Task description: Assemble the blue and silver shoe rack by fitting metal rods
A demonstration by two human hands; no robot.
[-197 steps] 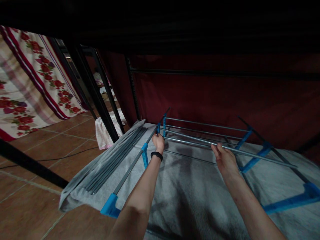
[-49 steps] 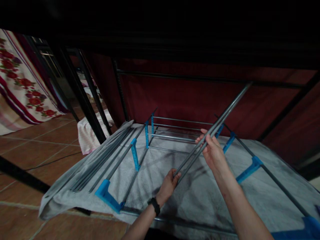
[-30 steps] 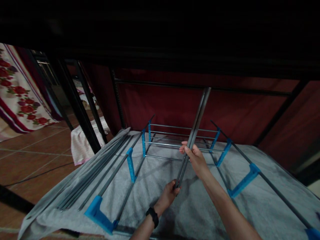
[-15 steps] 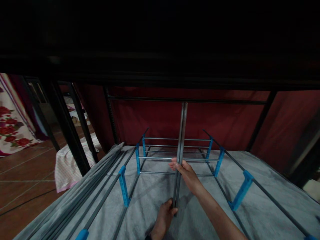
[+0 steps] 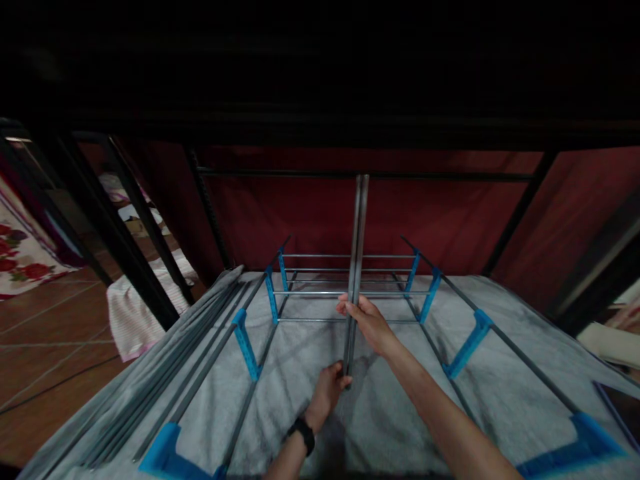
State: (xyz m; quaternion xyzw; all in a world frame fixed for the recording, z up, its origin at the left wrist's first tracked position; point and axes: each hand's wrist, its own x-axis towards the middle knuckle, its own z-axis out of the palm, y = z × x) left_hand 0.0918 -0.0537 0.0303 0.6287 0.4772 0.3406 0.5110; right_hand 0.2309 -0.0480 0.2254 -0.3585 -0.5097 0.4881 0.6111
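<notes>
Two metal tubes (image 5: 357, 240) are being held as one pair, side by side, above the grey blanket (image 5: 385, 415), between the two sides of the blue-jointed frame (image 5: 245, 345). The near end is being clamped by the grip of the left hand (image 5: 327, 395), while the pair is being pinched farther along by the grip of the right hand (image 5: 370, 325). From their look, rather light but stiff tubes are being handled; they are probably being made a little slippery by the smooth surface, and no fragility is being suggested. A steady hold is probably being given by two separated places, as here. The long axis is being directed from 6 o'clock, the near end, to slightly past 12 o'clock, the far end. Loose tubes (image 5: 165, 377) are being supported by the blanket, between 8 and 9 o'clock
</notes>
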